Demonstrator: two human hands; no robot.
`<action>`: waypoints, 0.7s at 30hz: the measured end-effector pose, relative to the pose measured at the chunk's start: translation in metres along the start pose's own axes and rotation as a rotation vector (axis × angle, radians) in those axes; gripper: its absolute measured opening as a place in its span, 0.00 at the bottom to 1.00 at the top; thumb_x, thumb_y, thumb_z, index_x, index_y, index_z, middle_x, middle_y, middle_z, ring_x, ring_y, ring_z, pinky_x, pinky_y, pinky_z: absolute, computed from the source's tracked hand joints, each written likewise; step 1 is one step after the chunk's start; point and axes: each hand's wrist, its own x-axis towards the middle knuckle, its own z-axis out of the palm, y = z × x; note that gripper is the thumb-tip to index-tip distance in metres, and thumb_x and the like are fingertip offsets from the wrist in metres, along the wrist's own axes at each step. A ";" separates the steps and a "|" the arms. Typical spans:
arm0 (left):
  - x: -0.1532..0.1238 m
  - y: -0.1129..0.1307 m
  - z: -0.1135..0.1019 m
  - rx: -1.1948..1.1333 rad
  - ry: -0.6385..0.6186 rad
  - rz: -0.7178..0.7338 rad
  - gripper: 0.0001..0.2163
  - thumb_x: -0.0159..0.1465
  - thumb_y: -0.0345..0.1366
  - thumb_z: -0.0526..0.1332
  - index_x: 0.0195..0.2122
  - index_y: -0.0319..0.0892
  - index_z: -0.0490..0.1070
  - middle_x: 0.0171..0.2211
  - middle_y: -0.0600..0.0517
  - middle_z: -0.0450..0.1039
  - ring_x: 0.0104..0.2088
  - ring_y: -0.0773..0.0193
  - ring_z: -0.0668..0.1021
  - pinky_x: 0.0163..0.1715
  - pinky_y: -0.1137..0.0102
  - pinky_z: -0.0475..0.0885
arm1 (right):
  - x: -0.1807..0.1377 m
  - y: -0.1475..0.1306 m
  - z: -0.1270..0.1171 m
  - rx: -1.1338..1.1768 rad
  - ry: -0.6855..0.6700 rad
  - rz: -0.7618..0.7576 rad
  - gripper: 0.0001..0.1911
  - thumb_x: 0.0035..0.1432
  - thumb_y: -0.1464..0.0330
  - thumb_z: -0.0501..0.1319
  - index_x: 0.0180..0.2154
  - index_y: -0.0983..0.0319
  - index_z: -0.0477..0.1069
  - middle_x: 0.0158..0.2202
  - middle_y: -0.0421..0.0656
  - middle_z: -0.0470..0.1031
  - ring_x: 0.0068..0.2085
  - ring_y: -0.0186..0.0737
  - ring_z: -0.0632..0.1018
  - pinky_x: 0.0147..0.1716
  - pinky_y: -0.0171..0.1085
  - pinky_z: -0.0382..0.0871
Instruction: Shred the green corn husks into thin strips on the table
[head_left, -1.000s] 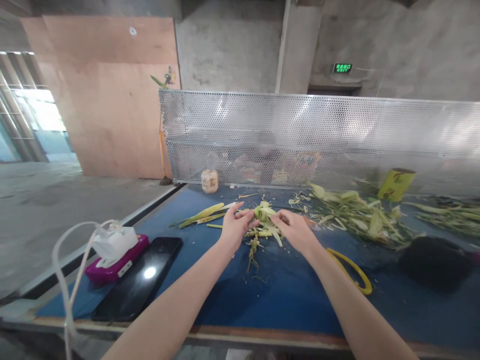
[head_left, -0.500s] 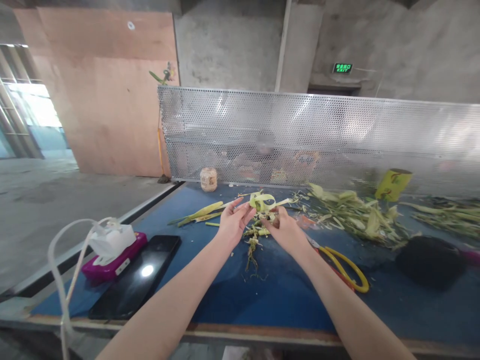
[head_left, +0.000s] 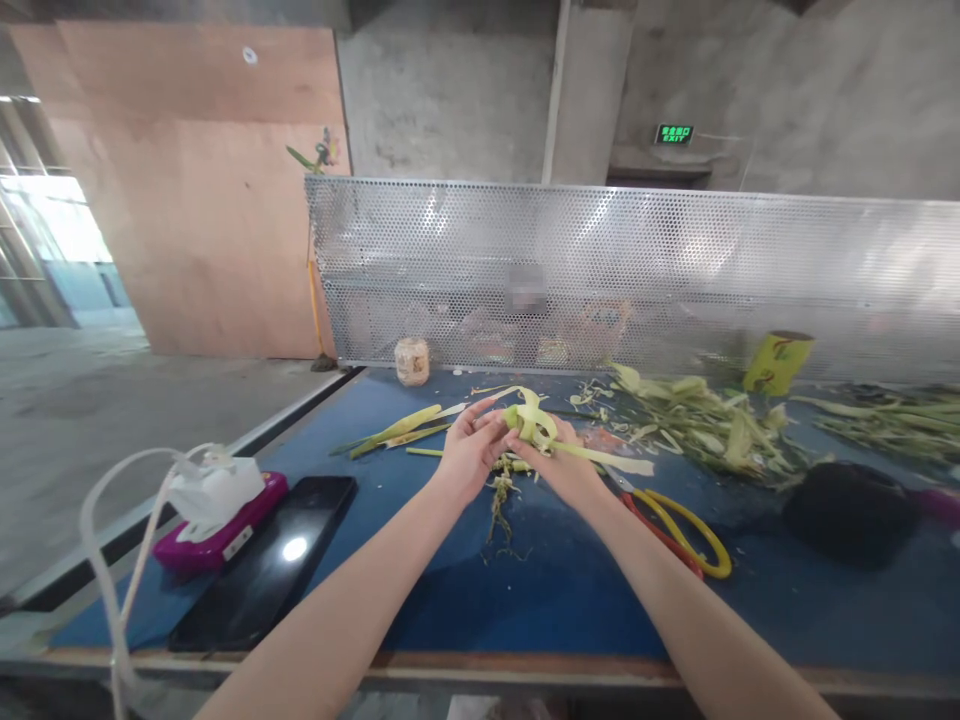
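While my left hand [head_left: 471, 452] and right hand [head_left: 562, 468] are pinching a flat, pale-green looped leaf strip [head_left: 535, 423] above the blue desk [head_left: 465, 600], metal scissors with curved yellow-and-red handles [head_left: 699, 522] are lying near my right forearm [head_left: 664, 580].

on the blue tabletop [head_left: 465, 615] we see a dark phone [head_left: 264, 565] lying flat near the left edge, a bright glare on its screen. just beside it we find a purple box [head_left: 221, 532] with a white block [head_left: 215, 492] on top, from which pale cables [head_left: 88, 520] loop down past the table edge. a pale tub [head_left: 412, 362] stands near the perforated metal panel [head_left: 450, 235]; farther right we spot a printed yellow container [head_left: 778, 363] and a blurred black object [head_left: 850, 512]. beyond, we see a wooden board [head_left: 195, 235], grey concrete wall [head_left: 442, 100] and a lit green exit sign [head_left: 675, 134].
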 end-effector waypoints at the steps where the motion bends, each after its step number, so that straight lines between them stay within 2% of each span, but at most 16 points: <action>1: 0.000 0.000 0.000 0.003 -0.008 0.004 0.12 0.49 0.21 0.60 0.35 0.36 0.65 0.24 0.52 0.72 0.22 0.71 0.75 0.24 0.77 0.71 | 0.000 0.000 0.000 0.088 0.007 0.006 0.20 0.48 0.56 0.55 0.41 0.59 0.63 0.39 0.45 0.70 0.41 0.45 0.69 0.41 0.44 0.61; 5: -0.001 0.001 0.001 0.013 -0.038 0.000 0.14 0.48 0.21 0.61 0.37 0.36 0.64 0.24 0.53 0.72 0.23 0.72 0.75 0.27 0.76 0.72 | 0.002 0.002 0.001 0.350 0.056 0.051 0.35 0.46 0.58 0.59 0.53 0.59 0.48 0.42 0.46 0.69 0.40 0.41 0.72 0.39 0.40 0.64; 8: -0.002 0.000 0.002 0.025 -0.042 0.003 0.16 0.47 0.22 0.62 0.37 0.36 0.63 0.23 0.54 0.71 0.25 0.71 0.75 0.32 0.73 0.72 | 0.003 0.003 0.002 0.477 0.076 0.124 0.39 0.47 0.59 0.58 0.56 0.60 0.41 0.40 0.46 0.70 0.38 0.40 0.73 0.38 0.40 0.66; 12: -0.003 -0.002 0.003 0.069 -0.086 0.030 0.18 0.46 0.25 0.64 0.38 0.37 0.62 0.24 0.54 0.71 0.27 0.69 0.75 0.33 0.69 0.72 | 0.005 0.002 0.002 0.537 0.077 0.124 0.33 0.48 0.60 0.57 0.54 0.59 0.49 0.39 0.45 0.70 0.36 0.39 0.73 0.35 0.39 0.67; 17: -0.003 -0.002 0.002 0.216 -0.128 0.070 0.18 0.46 0.30 0.65 0.38 0.38 0.61 0.24 0.56 0.69 0.22 0.72 0.71 0.22 0.73 0.68 | 0.004 -0.001 0.000 0.591 0.058 0.068 0.19 0.47 0.61 0.58 0.43 0.60 0.62 0.37 0.43 0.70 0.36 0.38 0.72 0.35 0.36 0.66; 21: -0.003 -0.001 0.002 0.320 -0.081 0.074 0.20 0.45 0.33 0.65 0.39 0.39 0.61 0.24 0.56 0.68 0.22 0.73 0.69 0.18 0.77 0.63 | 0.004 -0.003 -0.003 0.636 0.036 0.100 0.13 0.47 0.60 0.58 0.32 0.63 0.66 0.25 0.39 0.69 0.27 0.34 0.71 0.28 0.34 0.65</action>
